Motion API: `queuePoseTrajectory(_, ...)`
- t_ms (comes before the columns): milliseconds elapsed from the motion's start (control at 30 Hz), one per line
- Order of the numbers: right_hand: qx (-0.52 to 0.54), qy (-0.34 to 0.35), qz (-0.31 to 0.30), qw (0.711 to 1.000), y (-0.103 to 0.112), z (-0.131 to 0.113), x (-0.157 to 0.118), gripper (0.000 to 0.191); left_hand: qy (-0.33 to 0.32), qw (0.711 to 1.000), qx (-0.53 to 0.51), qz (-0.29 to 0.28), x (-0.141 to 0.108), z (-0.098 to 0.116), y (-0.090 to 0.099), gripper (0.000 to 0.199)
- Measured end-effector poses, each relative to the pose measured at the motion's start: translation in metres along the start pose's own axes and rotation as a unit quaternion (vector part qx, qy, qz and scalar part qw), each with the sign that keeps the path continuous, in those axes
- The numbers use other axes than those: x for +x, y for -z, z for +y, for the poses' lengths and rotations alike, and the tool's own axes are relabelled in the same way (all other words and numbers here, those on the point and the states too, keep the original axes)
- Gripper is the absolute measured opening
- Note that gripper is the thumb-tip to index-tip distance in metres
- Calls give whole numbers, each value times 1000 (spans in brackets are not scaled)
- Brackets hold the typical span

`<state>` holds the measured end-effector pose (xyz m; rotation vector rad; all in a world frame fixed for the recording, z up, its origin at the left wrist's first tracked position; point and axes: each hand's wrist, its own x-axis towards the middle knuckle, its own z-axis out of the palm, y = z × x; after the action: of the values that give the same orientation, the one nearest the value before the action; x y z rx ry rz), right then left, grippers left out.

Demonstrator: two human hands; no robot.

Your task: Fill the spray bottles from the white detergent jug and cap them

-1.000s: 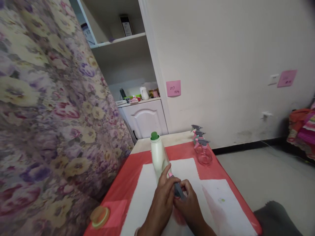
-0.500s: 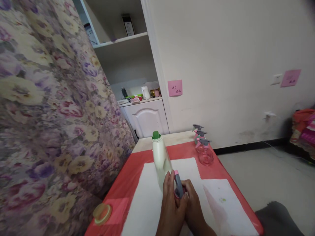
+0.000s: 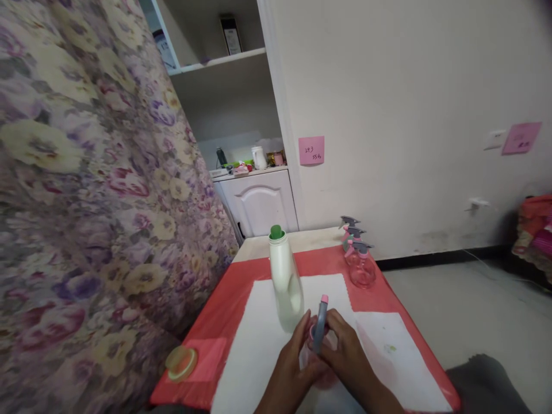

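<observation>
A small clear pink spray bottle (image 3: 324, 375) with a grey and pink spray head (image 3: 320, 326) stands between my hands at the near part of the white sheet (image 3: 245, 345). My left hand (image 3: 292, 361) is wrapped round its left side by the neck. Round the spray head and neck from the right, the fingers of my right hand (image 3: 348, 352) are closed. Just beyond my left hand, a pale green jug (image 3: 283, 276) stands upright, with something green in its mouth. My hands partly cover the bottle's body.
Several similar pink spray bottles (image 3: 362, 270) stand in a row at the table's far right. A round yellowish tape roll (image 3: 181, 363) lies at the near left edge of the red tabletop (image 3: 215, 322). A floral curtain (image 3: 107, 230) hangs along the left side.
My hands have spread apart a little around the bottle, showing more of its body. The spray head has turned, its pink tip now leaning right. The camera view has shifted slightly.
</observation>
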<state>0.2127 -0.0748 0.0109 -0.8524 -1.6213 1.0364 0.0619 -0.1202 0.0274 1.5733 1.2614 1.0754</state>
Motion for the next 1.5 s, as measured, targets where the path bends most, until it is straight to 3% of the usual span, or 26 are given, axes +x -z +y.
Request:
queuePoseTrajectory(67,-15,-7,-1,1000,0,-3,0,8,1,1000,-5,3,-2,-11,0,82)
queuePoseTrajectory(167,-40,-2,5,999,-1,-5,0,12,3,999,-8,40,-1,-21,-5,63)
queuePoseTrajectory(300,-88,-14,21,996,3,-8,3,16,-17,998,-17,58,2,-19,-12,48)
queuePoseTrajectory(967,-63,-26,-47,997,14,-6,-2,8,-41,994,-82,56,6,-15,-15,44)
queuePoseTrajectory(1300,-121,-3,-21,992,9,5,1,14,-41,994,-91,49,6,-19,-18,43)
queuePoseTrajectory(1500,-115,-8,-4,993,7,5,1,13,-38,994,-103,10,5,-10,-8,39)
